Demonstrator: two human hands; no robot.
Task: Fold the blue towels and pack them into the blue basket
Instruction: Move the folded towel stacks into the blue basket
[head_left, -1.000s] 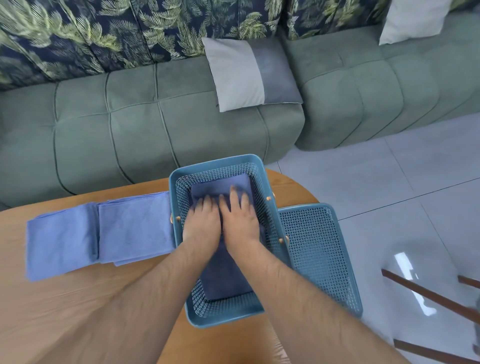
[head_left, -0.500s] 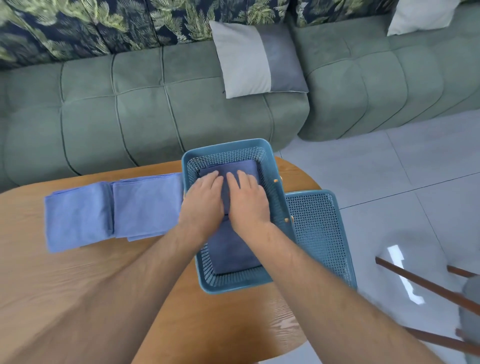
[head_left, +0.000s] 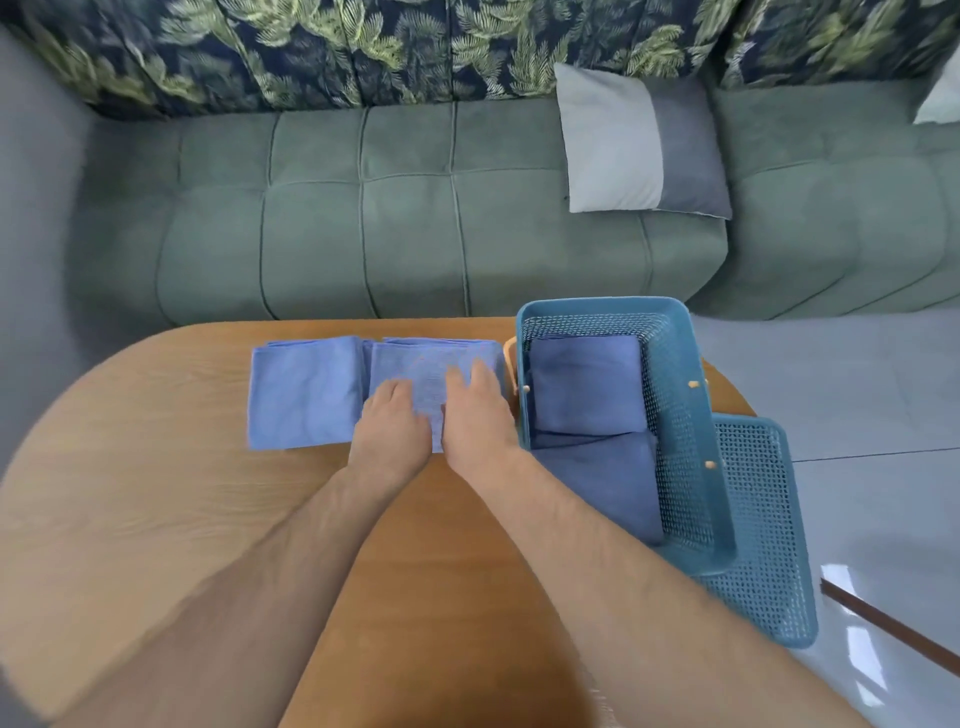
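A green tufted sofa (head_left: 415, 234) with leaf-print back cushions runs behind an oval wooden table (head_left: 130, 493). A two-tone grey cushion (head_left: 639, 145) leans on the sofa seat.

The blue basket (head_left: 680, 431), with perforated walls, stands on the table's right edge. It sits partly on a flat perforated blue lid (head_left: 763, 525) that juts out over the tiled floor. Inside the basket two folded blue towels lie flat and fill the floor end to end: the far towel (head_left: 587, 389) and the near towel (head_left: 608, 488), whose edges meet across the middle.

Just left of the basket two more folded blue towels lie side by side on the table, the outer one (head_left: 306, 395) touching the inner one (head_left: 431, 364). The left hand (head_left: 392, 421) and the right hand (head_left: 478, 410) both rest palm down on the inner towel with fingers stretched forward; the fingertips are blurred.
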